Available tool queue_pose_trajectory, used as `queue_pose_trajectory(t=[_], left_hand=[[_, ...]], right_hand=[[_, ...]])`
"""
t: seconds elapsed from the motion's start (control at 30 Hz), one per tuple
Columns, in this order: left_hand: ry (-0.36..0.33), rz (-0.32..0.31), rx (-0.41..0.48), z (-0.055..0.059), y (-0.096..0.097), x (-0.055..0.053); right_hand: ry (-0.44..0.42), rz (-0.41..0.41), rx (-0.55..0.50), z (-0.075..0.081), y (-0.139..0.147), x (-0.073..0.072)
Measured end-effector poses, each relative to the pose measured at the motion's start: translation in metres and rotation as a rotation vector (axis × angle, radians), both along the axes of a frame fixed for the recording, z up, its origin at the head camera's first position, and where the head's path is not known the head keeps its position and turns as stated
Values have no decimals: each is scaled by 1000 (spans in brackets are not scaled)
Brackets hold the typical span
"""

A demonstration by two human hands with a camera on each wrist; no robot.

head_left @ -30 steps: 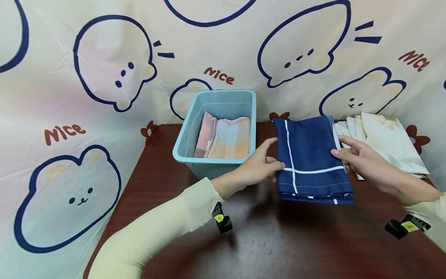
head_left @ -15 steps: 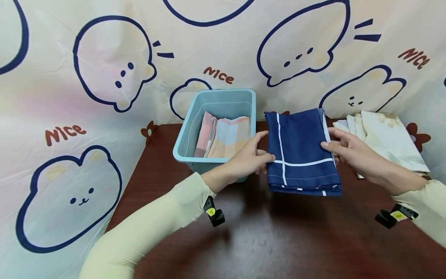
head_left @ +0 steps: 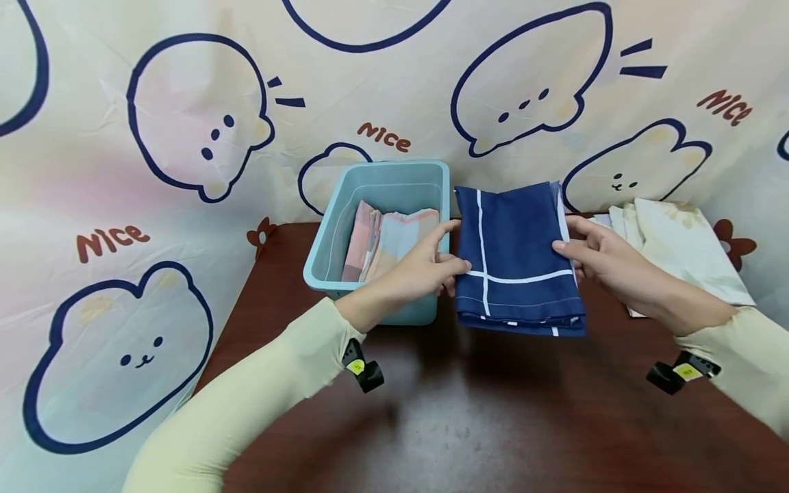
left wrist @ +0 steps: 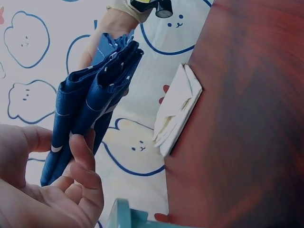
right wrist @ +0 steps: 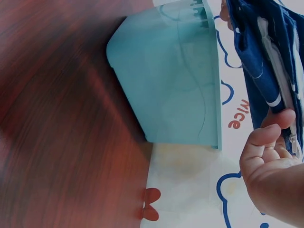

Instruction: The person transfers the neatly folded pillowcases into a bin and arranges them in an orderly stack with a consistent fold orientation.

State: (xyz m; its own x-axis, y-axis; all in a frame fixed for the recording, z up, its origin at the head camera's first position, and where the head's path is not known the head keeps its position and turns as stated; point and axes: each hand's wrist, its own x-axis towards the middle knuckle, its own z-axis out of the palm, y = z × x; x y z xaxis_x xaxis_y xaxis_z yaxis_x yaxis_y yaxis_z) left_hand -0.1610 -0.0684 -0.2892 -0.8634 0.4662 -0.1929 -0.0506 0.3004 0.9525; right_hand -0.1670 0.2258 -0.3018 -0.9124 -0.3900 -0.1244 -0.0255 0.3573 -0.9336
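A folded navy zippered cloth with crossing white stripes is held up above the table, right of the bin. On its left side, my left hand pinches the folded layers between thumb and fingers. My right hand grips the opposite side, thumb on the front. A small zipper pull shows beside the right fingers in the right wrist view. The light blue bin stands just left of the cloth, and my left hand overlaps its right edge. Inside the bin are a folded pink cloth and a pastel checked cloth.
A stack of folded cream cloths lies at the back right of the dark brown table, behind my right forearm. A curtain printed with bear outlines hangs behind the table.
Both hands have moved left and slightly up with the navy cloth, bringing it closer to the bin. The bin and the cream stack stay in place.
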Motion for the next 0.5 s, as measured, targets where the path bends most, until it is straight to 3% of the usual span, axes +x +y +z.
queue_pose_trajectory(t=[0.5], left_hand=[[20, -3, -76, 12, -18, -10]], right_hand=[[-6, 15, -51, 9, -20, -8]])
